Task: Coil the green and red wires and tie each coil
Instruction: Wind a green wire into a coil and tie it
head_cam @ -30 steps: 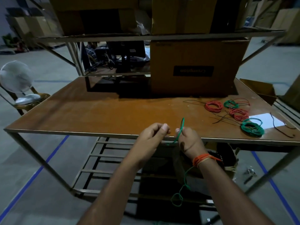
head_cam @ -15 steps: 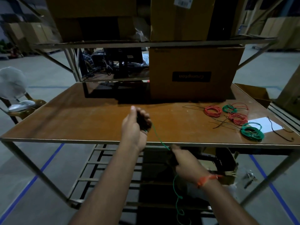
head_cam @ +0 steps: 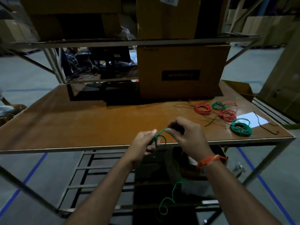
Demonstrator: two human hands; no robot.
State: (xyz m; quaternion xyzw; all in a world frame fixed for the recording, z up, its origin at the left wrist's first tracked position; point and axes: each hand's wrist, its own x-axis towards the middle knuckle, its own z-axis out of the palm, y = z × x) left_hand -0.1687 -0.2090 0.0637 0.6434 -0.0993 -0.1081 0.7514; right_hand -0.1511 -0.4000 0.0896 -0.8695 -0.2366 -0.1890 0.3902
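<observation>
Both hands at tabletop (head_cam: 81, 127) near edge: left hand (head_cam: 143, 146) and right hand (head_cam: 186, 135) grips pinch green wire (head_cam: 159, 133), looped between; tail hangs below.

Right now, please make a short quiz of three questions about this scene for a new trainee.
1. True or false: both hands pinch the green wire.
2. How many finished coils lie on the table?
3. Which coil lies nearest the table's front edge: A) red coil, B) large green coil?

Key: 1. True: left hand and right hand both pinch it. 2. Four. 3. B.
</observation>
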